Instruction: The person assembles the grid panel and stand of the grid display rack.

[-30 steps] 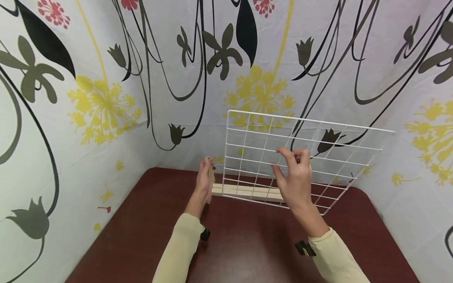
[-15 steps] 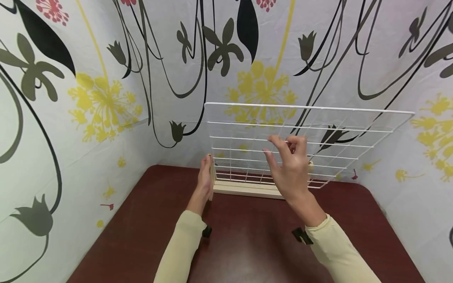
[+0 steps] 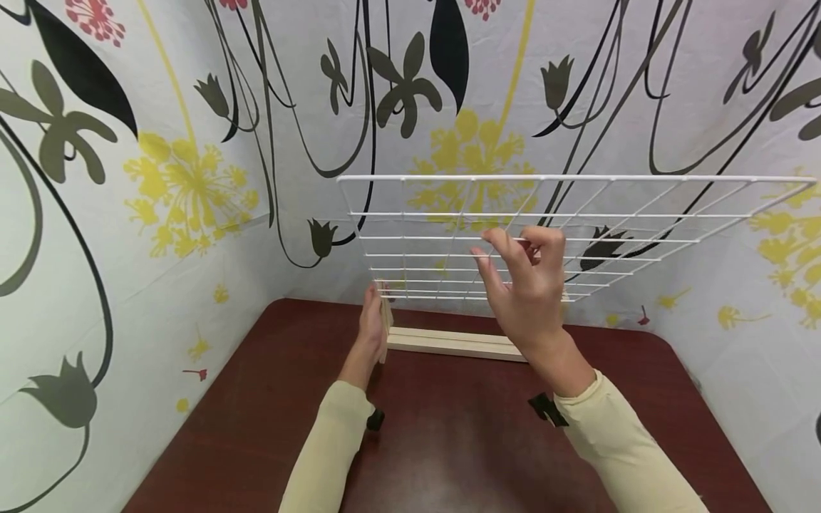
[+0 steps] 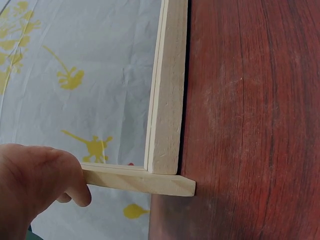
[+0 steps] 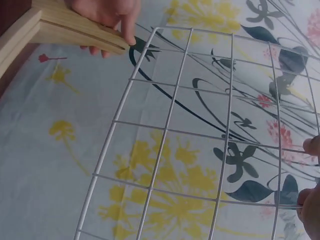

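Note:
My left hand (image 3: 370, 328) grips the left upright of a pale wooden frame (image 3: 458, 343) standing on the table. In the left wrist view, its fingers lie around the far end of the upright, above the corner where it meets the bottom rail (image 4: 170, 100). My right hand (image 3: 529, 299) pinches wires near the middle of a white wire grid panel (image 3: 410, 214). The grid is tilted, its long near edge raised and its far edge just over the frame's top. In the right wrist view, the grid's corner is close to the left hand (image 5: 112, 11) and upright (image 5: 82, 26).
The dark red-brown table (image 3: 436, 442) has rounded far corners. Fabric (image 3: 256, 178) with a floral print hangs behind it and along both sides. Each wrist carries a small black camera mount (image 3: 548, 411).
The right hand has raised the grid and tipped it from steep to nearly flat, bringing its lower edge up from before the bottom rail to the frame's top. The left hand has stayed on the upright.

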